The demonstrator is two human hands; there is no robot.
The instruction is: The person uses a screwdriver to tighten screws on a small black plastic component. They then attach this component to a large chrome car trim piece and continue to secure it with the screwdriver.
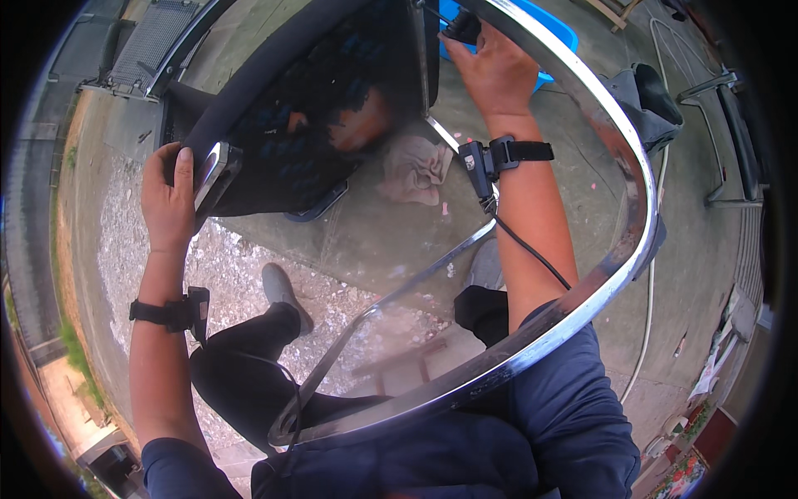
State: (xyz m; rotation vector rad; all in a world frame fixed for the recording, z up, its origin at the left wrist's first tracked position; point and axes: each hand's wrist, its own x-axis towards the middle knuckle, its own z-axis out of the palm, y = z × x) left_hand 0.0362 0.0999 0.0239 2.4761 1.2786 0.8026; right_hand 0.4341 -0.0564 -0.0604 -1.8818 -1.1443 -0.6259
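Far left, my left hand is closed on the near edge of the black panel, thumb on top, fingers mostly tucked out of sight. Panel takes up the space between the two hands, held up above the floor. Risk here: only the edge is pinched, so if the panel's weight swings away from the thumb, it could twist out. Just right of that thumb sits a metal bracket; a slip that way could scrape or pinch the thumb.

Below and right of the left hand, a grey shoe is on rough ground. Dropping the load could catch a foot; loose grit could also cost footing. Between the hands, lower down, a crumpled cloth lies on the floor, a possible trip if stepped on.

Right hand is wrapped around a small black part; fingertips hidden, can't tell if it's a tool or a fitting. Blue tub is just beyond it; a slip could send the part in there. Below that hand, the wrist cable runs toward the metal frame, which loops right of the hand and crosses over the arm. Turning the frame could snag the cable or trap the elbow.
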